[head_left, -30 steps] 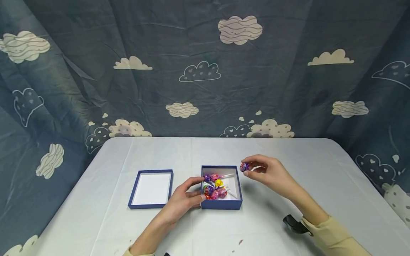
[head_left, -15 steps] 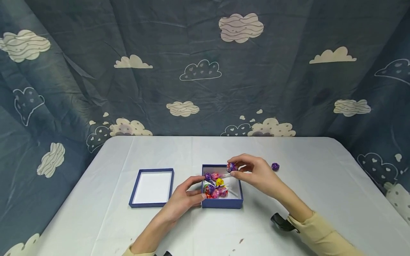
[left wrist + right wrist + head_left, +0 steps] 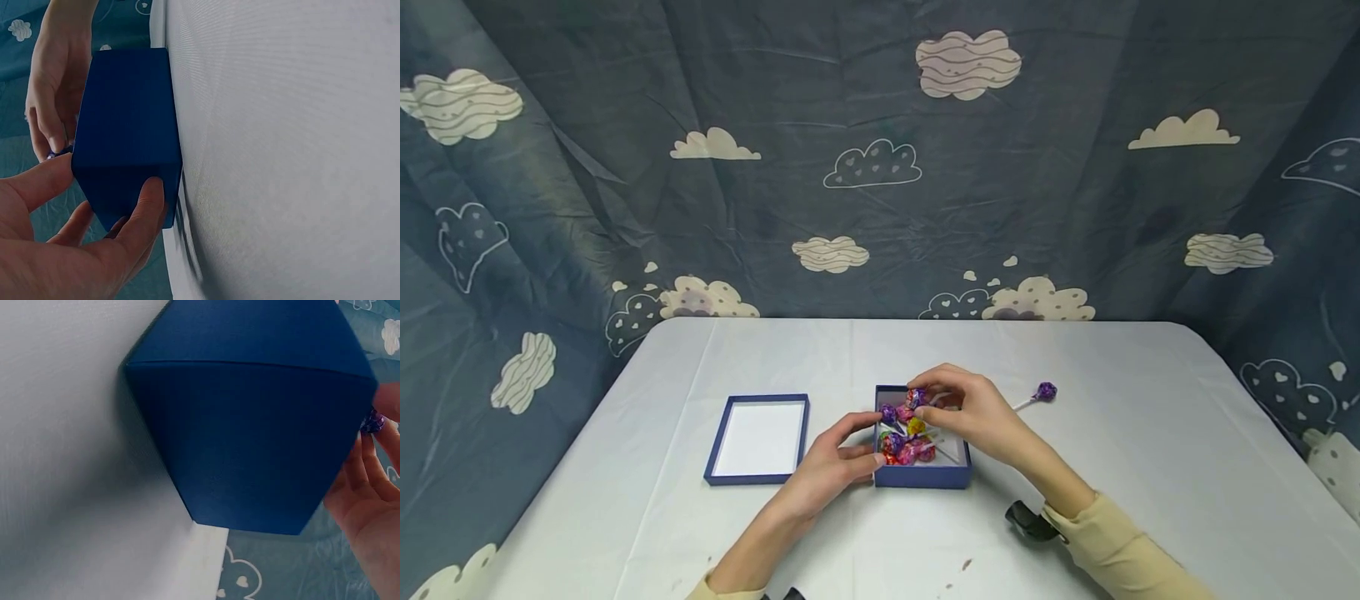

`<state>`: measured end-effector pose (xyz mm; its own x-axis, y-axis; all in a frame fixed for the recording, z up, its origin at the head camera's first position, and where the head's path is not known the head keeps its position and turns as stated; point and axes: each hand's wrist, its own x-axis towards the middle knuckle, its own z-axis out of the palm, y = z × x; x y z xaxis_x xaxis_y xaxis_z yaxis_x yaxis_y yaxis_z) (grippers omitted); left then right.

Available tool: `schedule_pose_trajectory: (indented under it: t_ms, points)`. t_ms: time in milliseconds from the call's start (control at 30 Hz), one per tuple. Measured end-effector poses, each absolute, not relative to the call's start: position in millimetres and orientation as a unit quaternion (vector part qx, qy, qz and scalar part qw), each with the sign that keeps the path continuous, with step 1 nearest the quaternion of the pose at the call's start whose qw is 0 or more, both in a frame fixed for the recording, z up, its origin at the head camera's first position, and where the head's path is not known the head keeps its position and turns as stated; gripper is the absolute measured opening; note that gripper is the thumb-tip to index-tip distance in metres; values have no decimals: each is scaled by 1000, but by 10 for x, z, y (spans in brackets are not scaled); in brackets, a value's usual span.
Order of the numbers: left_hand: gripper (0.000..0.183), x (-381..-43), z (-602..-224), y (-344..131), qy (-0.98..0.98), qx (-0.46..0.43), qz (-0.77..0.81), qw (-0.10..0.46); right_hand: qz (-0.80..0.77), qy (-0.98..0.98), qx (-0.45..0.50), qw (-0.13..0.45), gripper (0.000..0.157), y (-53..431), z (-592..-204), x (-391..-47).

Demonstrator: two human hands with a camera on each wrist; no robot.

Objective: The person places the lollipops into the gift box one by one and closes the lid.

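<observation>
A blue box (image 3: pixel 922 477) with a white inside stands on the table, holding several wrapped lollipops. My left hand (image 3: pixel 829 469) grips its left side; in the left wrist view the thumb is at the rim and the fingers (image 3: pixel 150 199) lie against the wall. Over the box's back part, my right hand (image 3: pixel 972 414) pinches a lollipop (image 3: pixel 915 397) in a purple and red wrapper by its head. From the right wrist, that purple wrapper shows beside the rim, with the box wall (image 3: pixel 250 437) hiding the inside. Another purple lollipop (image 3: pixel 1045 392) lies on the table beyond the right wrist.
A shallow blue-edged lid (image 3: pixel 752 480), white inside, lies left of the box on the white-covered table (image 3: pixel 587 533). A dark cloth (image 3: pixel 880 217) with cloud prints hangs behind. A black strap or camera (image 3: pixel 1030 522) sits at the right wrist.
My right hand has moved left from beside the box to over its inside, carrying the purple and red lollipop. The lollipop on the table has come into view. My left hand stays at the box.
</observation>
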<state>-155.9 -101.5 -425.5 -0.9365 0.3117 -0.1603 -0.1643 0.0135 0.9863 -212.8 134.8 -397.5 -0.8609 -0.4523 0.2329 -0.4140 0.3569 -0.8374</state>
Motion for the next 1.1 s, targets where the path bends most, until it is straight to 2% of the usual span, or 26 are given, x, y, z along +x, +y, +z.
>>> schedule_pose_trajectory:
  t_ms: [333, 633, 1100]
  points:
    - [55, -1553, -4268, -1013, 689, 54, 703, 170, -466, 846, -259, 24, 34, 1205, -4074, -2158]
    - [53, -1553, -4266, -1014, 686, 56, 707, 166, -434, 851, -294, 38, 25, 1103, -4082, -2203]
    - [53, -1556, -4260, -1011, 688, 51, 704, 168, -383, 869, -303, 84, 22, 1030, -4094, -2272]
